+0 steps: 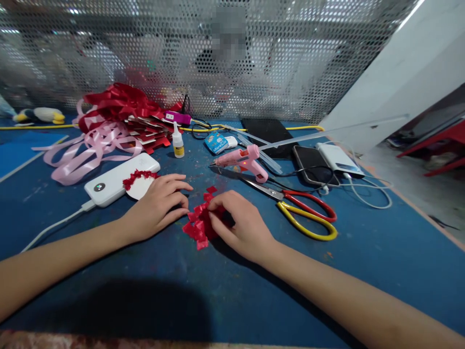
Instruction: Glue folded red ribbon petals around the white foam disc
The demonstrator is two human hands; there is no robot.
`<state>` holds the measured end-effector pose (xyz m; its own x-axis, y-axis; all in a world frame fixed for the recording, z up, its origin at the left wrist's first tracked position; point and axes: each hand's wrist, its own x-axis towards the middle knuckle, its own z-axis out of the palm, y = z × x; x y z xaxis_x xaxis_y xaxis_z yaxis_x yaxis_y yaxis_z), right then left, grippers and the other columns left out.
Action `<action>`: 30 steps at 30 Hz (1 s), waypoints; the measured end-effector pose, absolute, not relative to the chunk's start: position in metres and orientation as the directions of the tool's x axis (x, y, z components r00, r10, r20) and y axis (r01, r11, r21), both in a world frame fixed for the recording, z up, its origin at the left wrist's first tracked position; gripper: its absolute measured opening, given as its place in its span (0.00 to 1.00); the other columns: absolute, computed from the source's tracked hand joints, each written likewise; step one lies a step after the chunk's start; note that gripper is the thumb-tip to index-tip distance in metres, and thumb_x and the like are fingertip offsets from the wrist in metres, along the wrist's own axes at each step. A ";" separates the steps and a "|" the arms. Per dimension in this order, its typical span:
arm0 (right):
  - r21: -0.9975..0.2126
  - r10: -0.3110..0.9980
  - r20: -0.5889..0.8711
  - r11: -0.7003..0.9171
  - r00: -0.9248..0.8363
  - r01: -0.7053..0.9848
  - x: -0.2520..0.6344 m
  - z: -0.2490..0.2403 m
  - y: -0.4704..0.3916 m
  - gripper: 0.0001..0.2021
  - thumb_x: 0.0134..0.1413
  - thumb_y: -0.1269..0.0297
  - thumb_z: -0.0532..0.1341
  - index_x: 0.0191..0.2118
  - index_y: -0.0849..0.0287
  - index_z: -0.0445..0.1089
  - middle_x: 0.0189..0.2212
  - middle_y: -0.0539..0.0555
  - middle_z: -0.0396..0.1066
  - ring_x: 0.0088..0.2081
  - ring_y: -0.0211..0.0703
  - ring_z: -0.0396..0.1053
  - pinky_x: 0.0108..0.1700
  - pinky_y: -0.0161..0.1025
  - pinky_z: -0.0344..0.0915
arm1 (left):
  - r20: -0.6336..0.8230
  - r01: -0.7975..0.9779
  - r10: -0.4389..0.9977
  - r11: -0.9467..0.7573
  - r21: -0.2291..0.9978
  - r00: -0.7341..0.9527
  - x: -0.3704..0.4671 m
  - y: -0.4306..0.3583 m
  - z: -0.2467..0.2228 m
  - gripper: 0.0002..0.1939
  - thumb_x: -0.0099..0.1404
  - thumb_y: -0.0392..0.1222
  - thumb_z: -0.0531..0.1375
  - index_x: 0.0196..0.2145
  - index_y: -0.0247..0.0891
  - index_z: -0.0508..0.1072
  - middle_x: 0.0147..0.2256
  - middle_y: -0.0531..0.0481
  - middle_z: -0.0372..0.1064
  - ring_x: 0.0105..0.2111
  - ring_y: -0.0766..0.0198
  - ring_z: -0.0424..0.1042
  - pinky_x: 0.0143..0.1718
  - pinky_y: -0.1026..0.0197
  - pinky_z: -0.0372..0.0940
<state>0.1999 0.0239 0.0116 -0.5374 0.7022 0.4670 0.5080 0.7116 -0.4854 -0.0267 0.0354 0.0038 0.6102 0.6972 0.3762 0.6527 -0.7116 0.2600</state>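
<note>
Right hand (pixel 241 223): thumb and index drawn close together at the red fabric scraps (pixel 199 225), near middle of the blue table (pixel 392 242); cannot tell whether a scrap is pinched. Left hand (pixel 160 206): fingers slightly spread and bent, low over the table, tips just left of the scraps, no object seen in the grip. Scraps lie loose in a small heap between the hands, partly hidden by the right one.

Left hand partly covers a white disc (pixel 140 188) with red frilly edging; white power bank (pixel 121 180) with cable just beyond it, to the left. Far of the hands, small white dropper bottle (pixel 178 141), yellow label, upright, nozzle up; contents not visible. To its right, blue printed packet (pixel 216 142), lying down, white item (pixel 231 142) at its right end; cannot see what is inside.

Pink glue gun (pixel 240 157) beyond the right hand, nozzle to the left. Scissors (pixel 283 195) right of it, red and yellow handles, blades slightly apart. Farther right: dark phone (pixel 313 166), white device (pixel 339 159) with cable.

Far left: red ribbon (pixel 119 104) heaped above pink ribbon (pixel 98 145), stack of red pieces (pixel 154 134) beside them. Perforated metal panel (pixel 145 58) at the far edge.
</note>
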 end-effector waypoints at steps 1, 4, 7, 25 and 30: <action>-0.486 0.703 0.470 0.711 -0.534 0.509 0.200 0.012 0.024 0.04 0.53 0.73 0.54 0.33 0.58 0.63 0.29 0.52 0.68 0.31 0.39 0.64 0.35 0.36 0.60 | 0.415 0.635 0.688 -0.720 0.280 0.596 -0.027 0.034 0.004 0.07 0.66 0.40 0.53 0.33 0.39 0.69 0.45 0.45 0.69 0.54 0.54 0.59 0.54 0.48 0.55; -0.511 0.708 0.563 0.703 -0.427 0.494 0.202 0.013 0.029 0.05 0.51 0.74 0.54 0.31 0.57 0.63 0.29 0.51 0.69 0.32 0.39 0.65 0.36 0.37 0.62 | 0.471 0.599 0.750 -0.657 0.457 0.464 -0.023 0.026 0.007 0.06 0.66 0.40 0.53 0.33 0.38 0.68 0.37 0.47 0.71 0.44 0.58 0.68 0.47 0.54 0.61; -0.602 0.695 0.717 0.653 -0.049 0.459 0.211 0.014 0.044 0.05 0.49 0.74 0.55 0.28 0.56 0.61 0.28 0.49 0.66 0.32 0.39 0.65 0.37 0.38 0.63 | 0.313 0.509 0.922 -0.387 0.768 0.228 -0.015 0.016 0.009 0.07 0.65 0.44 0.55 0.33 0.38 0.68 0.31 0.50 0.71 0.32 0.63 0.71 0.36 0.61 0.65; -0.390 0.803 0.541 0.504 -0.252 0.771 0.247 0.001 0.097 0.15 0.53 0.68 0.51 0.47 0.62 0.62 0.41 0.64 0.68 0.43 0.53 0.66 0.46 0.51 0.62 | -0.102 -0.092 0.990 0.110 0.990 0.094 -0.005 0.016 0.003 0.10 0.57 0.45 0.64 0.35 0.38 0.75 0.30 0.52 0.76 0.32 0.67 0.75 0.33 0.69 0.69; -0.369 0.750 0.624 0.530 -0.219 0.763 0.242 0.000 0.092 0.09 0.54 0.68 0.49 0.41 0.60 0.61 0.37 0.61 0.65 0.40 0.50 0.63 0.43 0.49 0.62 | -0.106 -0.078 0.993 0.111 0.991 0.059 -0.006 0.017 0.003 0.11 0.55 0.44 0.65 0.36 0.37 0.75 0.30 0.52 0.75 0.31 0.68 0.74 0.34 0.69 0.69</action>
